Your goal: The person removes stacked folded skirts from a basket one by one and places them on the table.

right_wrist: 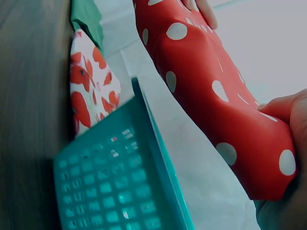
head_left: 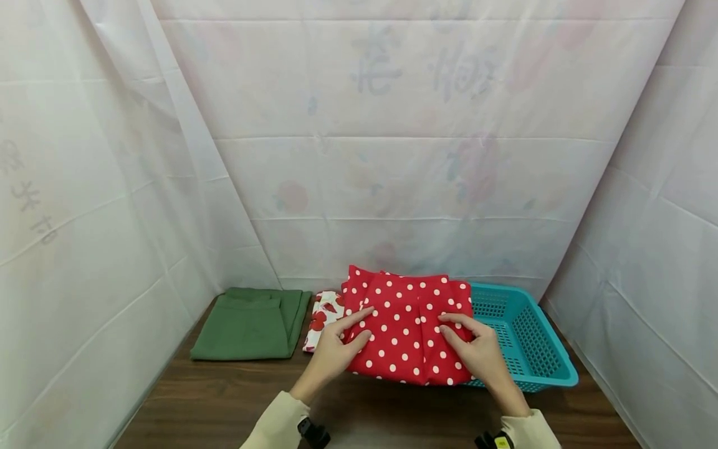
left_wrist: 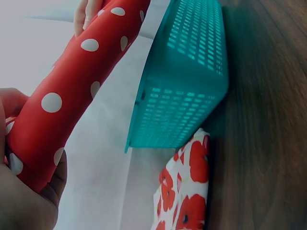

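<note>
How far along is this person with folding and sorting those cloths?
Seemingly midway. A green cloth already lies folded flat on the table, and a white cloth with red flowers lies folded beside it. In hand: the left hand and right hand both grip a folded red polka-dot cloth, lifted off the table. Possibly left: setting it down, perhaps in the teal basket, which looks empty.

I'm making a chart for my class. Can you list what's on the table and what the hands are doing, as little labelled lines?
Left hand: grips the left edge of the dotted cloth
Right hand: grips its right edge
Dotted cloth: red, white dots, folded, held up above the table
Basket: teal, at the right, partly behind the cloth
Green cloth: folded, at the left
Flower cloth: white with red flowers, between green cloth and basket
</note>
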Action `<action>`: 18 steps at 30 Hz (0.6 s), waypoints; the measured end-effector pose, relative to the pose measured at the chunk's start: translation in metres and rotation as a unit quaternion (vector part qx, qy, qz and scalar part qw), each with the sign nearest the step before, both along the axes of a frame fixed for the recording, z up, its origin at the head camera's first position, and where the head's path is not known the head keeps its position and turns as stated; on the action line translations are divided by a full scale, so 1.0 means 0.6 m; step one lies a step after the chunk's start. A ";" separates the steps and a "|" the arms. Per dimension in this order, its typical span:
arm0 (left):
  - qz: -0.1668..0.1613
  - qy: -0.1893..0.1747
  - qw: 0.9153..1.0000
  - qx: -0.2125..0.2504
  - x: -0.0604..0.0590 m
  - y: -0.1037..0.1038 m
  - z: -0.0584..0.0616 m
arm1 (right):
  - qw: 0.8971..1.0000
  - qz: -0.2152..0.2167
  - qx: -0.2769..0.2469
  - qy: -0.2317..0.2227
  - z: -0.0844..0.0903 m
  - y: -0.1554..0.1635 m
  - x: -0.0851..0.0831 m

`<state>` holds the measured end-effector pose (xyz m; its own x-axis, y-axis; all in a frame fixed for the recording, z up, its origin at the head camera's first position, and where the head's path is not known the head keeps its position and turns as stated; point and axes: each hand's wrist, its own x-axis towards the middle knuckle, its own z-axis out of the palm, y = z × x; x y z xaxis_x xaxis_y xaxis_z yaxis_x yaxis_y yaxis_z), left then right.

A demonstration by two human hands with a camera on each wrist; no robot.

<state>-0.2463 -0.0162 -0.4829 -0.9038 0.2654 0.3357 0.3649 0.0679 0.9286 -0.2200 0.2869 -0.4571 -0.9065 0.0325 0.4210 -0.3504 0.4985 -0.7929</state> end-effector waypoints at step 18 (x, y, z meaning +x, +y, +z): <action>0.033 -0.017 0.999 -0.002 0.037 -0.058 -0.032 | 0.998 0.046 -0.028 -0.023 -0.038 -0.056 0.016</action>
